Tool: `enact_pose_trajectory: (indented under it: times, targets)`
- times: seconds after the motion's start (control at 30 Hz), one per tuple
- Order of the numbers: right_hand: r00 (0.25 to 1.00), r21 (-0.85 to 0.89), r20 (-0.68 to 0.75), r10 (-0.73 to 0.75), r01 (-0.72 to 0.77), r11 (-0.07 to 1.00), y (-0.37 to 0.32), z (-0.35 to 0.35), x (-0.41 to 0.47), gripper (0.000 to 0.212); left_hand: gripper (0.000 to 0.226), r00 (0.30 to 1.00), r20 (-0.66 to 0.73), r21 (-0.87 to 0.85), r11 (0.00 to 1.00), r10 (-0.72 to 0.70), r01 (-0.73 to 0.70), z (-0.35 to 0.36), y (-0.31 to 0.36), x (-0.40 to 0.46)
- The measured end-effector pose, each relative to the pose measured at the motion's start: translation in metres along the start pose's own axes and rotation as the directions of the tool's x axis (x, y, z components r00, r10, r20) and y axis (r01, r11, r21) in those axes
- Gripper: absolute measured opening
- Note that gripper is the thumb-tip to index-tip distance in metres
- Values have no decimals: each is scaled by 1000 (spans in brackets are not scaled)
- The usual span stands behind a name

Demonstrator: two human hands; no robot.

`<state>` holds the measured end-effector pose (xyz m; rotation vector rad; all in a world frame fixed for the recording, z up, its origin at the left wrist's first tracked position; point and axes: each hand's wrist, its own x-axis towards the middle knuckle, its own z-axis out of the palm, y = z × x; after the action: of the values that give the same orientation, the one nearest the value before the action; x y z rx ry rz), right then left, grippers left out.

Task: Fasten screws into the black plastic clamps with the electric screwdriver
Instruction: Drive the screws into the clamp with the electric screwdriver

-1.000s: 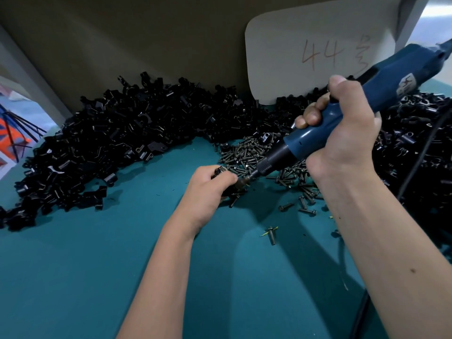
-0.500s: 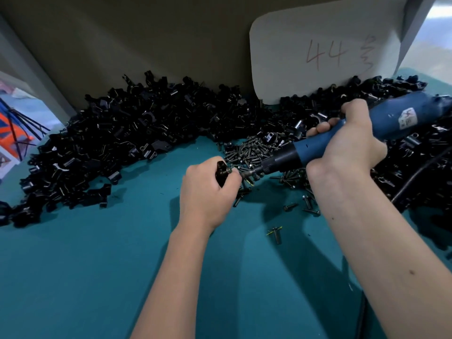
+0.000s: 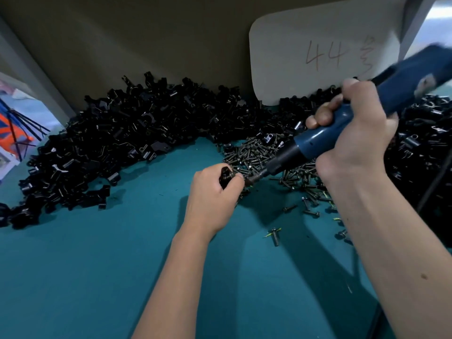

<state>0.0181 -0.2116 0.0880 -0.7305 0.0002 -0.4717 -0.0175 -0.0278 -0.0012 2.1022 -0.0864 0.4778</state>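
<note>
My left hand (image 3: 211, 195) is closed around one black plastic clamp (image 3: 225, 176), of which only the top shows between thumb and fingers. My right hand (image 3: 354, 133) grips the blue electric screwdriver (image 3: 327, 137), which slants down to the left. Its dark bit tip (image 3: 252, 179) meets the clamp at my left fingertips; the screw there is hidden. A pile of dark screws (image 3: 259, 152) lies just behind the tool. A big heap of black clamps (image 3: 127, 133) curves along the back of the teal table (image 3: 97, 265).
More black clamps (image 3: 425, 143) are heaped at the right, with the screwdriver's cable (image 3: 437, 182) running down past them. Loose screws (image 3: 275, 234) are scattered in front of the screw pile. A white card marked 44 (image 3: 322, 52) leans against the brown back wall.
The screwdriver's rear end first dropped level, then swung back up to a steep slant. My left hand with the clamp stayed near the screw pile, bit still against it.
</note>
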Motion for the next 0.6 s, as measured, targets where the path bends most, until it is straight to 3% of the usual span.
enact_pose_trajectory:
  times: [0.07, 0.13, 0.23, 0.4, 0.6]
  targets:
    - [986, -52, 155, -63, 71, 996, -9, 4, -3, 19, 38, 997, -34, -60, 996, -74, 72, -9, -8, 3]
    - [983, -18, 175, -60, 64, 998, -16, 8, -1, 18, 40, 987, -129, -35, 995, -100, 96, -21, -16, 5]
    - [1000, 142, 14, 23, -25, 990, -16, 9, 3, 24, 42, 978, -204, 136, 988, -40, 69, -25, -19, 5]
    - [956, 157, -277, 99, -57, 986, -1, 4, 0, 23, 38, 999, -34, 278, 960, 30, -20, -9, -11, 0]
    - [925, 152, -357, 132, -82, 985, 9, -3, 4, 24, 31, 999, 26, 271, 962, 36, -42, -7, -11, 1]
